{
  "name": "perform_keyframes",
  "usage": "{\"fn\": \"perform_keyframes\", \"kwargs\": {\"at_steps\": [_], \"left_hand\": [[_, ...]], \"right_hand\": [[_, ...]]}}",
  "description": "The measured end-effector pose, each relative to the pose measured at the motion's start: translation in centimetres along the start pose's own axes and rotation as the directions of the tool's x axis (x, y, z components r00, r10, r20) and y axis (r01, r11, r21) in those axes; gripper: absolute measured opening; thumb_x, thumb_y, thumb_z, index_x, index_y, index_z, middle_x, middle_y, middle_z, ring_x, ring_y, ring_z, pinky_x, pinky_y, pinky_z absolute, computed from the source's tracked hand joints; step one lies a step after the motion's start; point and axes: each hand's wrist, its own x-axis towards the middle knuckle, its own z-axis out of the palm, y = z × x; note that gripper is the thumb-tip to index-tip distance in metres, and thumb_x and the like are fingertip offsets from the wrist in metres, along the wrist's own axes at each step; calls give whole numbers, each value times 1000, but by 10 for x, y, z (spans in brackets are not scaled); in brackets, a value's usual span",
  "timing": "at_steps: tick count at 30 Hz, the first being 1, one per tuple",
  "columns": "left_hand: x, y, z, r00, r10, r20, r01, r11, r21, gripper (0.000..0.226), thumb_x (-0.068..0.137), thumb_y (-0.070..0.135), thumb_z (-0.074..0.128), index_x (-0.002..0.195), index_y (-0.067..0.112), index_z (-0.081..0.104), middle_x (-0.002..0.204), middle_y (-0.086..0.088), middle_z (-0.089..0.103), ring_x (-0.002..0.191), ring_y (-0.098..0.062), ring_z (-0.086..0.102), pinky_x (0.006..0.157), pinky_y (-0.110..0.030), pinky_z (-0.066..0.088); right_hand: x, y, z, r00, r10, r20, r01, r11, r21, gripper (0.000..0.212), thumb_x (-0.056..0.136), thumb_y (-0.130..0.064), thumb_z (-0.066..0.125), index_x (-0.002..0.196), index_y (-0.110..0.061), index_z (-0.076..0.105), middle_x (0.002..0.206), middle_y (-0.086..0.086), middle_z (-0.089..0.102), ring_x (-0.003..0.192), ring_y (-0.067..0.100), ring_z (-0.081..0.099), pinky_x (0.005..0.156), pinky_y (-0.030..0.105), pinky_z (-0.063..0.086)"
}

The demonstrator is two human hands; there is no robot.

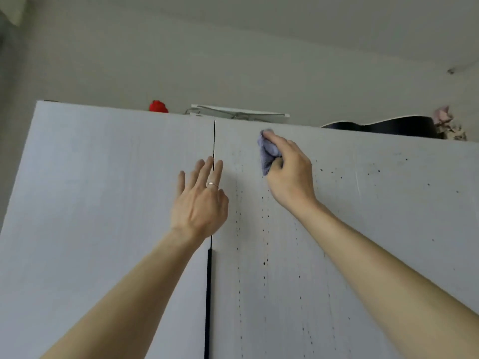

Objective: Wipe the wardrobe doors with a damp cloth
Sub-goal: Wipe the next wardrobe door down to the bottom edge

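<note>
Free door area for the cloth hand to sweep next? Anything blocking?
Free: right door, right of the right hand gripping the cloth; left door, from the left hand out to the wardrobe's left edge. Crowded: the centre gap, where the left hand lies flat, close beside the cloth. Wardrobe top is cluttered: red object, hangers, dark object.
</note>
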Motion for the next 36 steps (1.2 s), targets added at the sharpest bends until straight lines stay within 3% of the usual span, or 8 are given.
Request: {"fn": "perform_keyframes", "kwargs": {"at_steps": [6, 11, 14, 18, 25, 29, 32, 36], "left_hand": [[25, -11, 38, 1000, -8, -2, 8, 988, 151, 62, 101, 36, 6, 159, 23, -13, 165, 10, -20, 150, -10, -21, 120, -41, -20], [24, -17, 64, 980, 41, -197, -9, 987, 159, 58, 102, 35, 26, 156, 14, 34, 162, 2, 29, 149, -16, 27, 119, -43, 7], [26, -23, 72, 962, 78, -261, -32, 984, 175, 57, 103, 36, 27, 155, 15, 35, 162, 3, 31, 149, -12, 22, 119, -44, 10], [30, -27, 79, 948, 92, -306, -26, 977, 213, 57, 103, 36, 26, 156, 16, 33, 162, 3, 29, 150, -13, 22, 118, -46, 15], [28, -30, 83, 955, 88, -283, -26, 976, 216, 58, 105, 38, 21, 159, 18, 23, 166, 5, 19, 153, -14, 17, 120, -46, 11], [27, -31, 85, 951, 98, -293, -28, 972, 233, 58, 105, 37, 20, 159, 18, 23, 166, 5, 20, 152, -15, 19, 120, -46, 10], [29, -32, 84, 946, 97, -309, -24, 973, 231, 57, 105, 37, 22, 159, 18, 26, 165, 4, 22, 152, -15, 20, 121, -45, 9], [29, -31, 83, 944, 100, -313, -23, 970, 241, 58, 104, 36, 24, 158, 17, 27, 165, 3, 24, 151, -15, 22, 121, -45, 10]], "right_hand": [[57, 15, 14, 960, -272, -64, 260, 953, -157, 59, 89, -4, 37, 143, -22, 54, 145, -2, 52, 126, 24, 47, 102, 22, 34], [90, 35, 27, 946, -318, -61, 301, 934, -194, 54, 94, 1, 49, 145, -18, 52, 149, 2, 49, 131, 27, 45, 107, 26, 34], [105, 46, 47, 945, -326, 33, 324, 911, -254, 51, 97, -6, 45, 147, -15, 49, 153, 6, 44, 139, 28, 40, 115, 34, 33], [97, 59, 81, 939, -226, 259, 316, 862, -395, 63, 95, -31, 21, 158, -22, 24, 167, 1, 15, 154, 18, 8, 125, 38, 6], [78, 69, 88, 846, -360, 394, 518, 730, -446, 62, 99, -48, 7, 158, -34, 16, 167, -8, 9, 154, 11, 3, 124, 40, -1], [100, 81, 68, 970, -127, 206, 219, 823, -525, 55, 107, -37, 16, 160, -28, 4, 168, -5, -4, 153, 11, -9, 123, 42, -9], [94, 67, 87, 998, -10, 65, 41, 863, -503, 54, 107, -34, 22, 160, -29, 8, 168, -4, -4, 153, 11, -10, 122, 45, -13], [65, 55, 106, 923, -265, 278, 369, 810, -456, 56, 103, -39, 18, 158, -34, 15, 168, -5, 6, 154, 11, -1, 122, 46, -10]]}}
